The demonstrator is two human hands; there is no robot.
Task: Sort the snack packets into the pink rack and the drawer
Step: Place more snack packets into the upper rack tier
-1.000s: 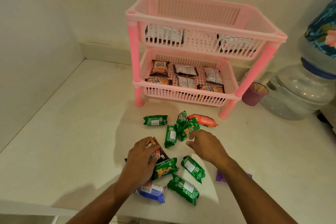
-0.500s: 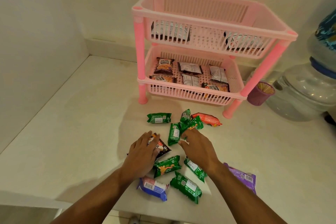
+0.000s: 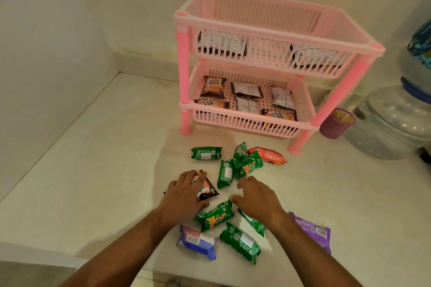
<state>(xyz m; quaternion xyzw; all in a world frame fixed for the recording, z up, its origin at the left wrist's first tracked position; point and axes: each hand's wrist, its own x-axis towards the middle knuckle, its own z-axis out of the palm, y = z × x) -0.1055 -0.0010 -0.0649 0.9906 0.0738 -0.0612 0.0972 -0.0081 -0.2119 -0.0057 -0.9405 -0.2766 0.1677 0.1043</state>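
Observation:
A two-tier pink rack (image 3: pixel 254 121) stands at the back of the white counter, with peanut packets (image 3: pixel 212 86) on its lower shelf and two packets on the upper one. Several green snack packets (image 3: pixel 225 173) lie scattered in front of it, with an orange packet (image 3: pixel 270 155), a blue packet (image 3: pixel 198 241) and a purple packet (image 3: pixel 313 232). My left hand (image 3: pixel 184 196) lies flat on a dark brown packet (image 3: pixel 206 190), fingers spread over it. My right hand (image 3: pixel 257 198) hovers open over the green packets, holding nothing. No drawer is in view.
A purple cup of toothpicks (image 3: pixel 337 123) stands right of the rack. A large clear water bottle (image 3: pixel 391 123) fills the right edge. Walls close the counter (image 3: pixel 93 170) on the left and behind. Its front edge runs just below the packets.
My right hand has pulled back from the far green packets toward me and opened. My left hand has spread flatter on the dark packet. The view has tilted down, showing the purple packet.

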